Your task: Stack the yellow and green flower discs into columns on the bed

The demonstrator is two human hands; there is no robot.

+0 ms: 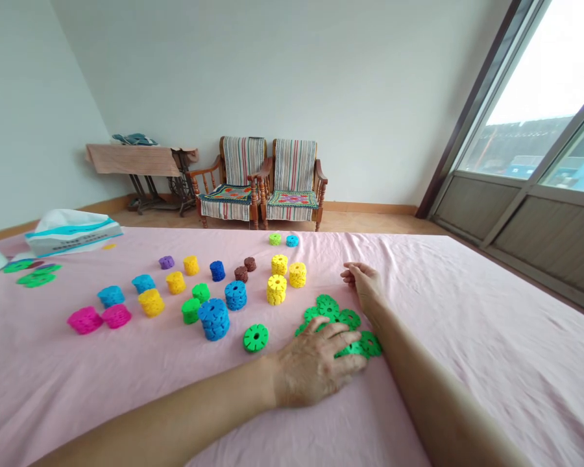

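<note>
Two hands over pink cloth (467,337). L hand (316,366): palm down, fingers spread, pressed flat on near edge of green discs (328,308), a loose pile at centre-right of cloth. R hand (365,282) rests on cloth just beyond pile, fingers curled in; whether they pinch anything, cannot tell. Single green disc (255,337) lies flat just left of L hand. Blue stack (214,319), yellow stack (276,289), pink stack (85,320) stand further left, apart from both hands.
</note>
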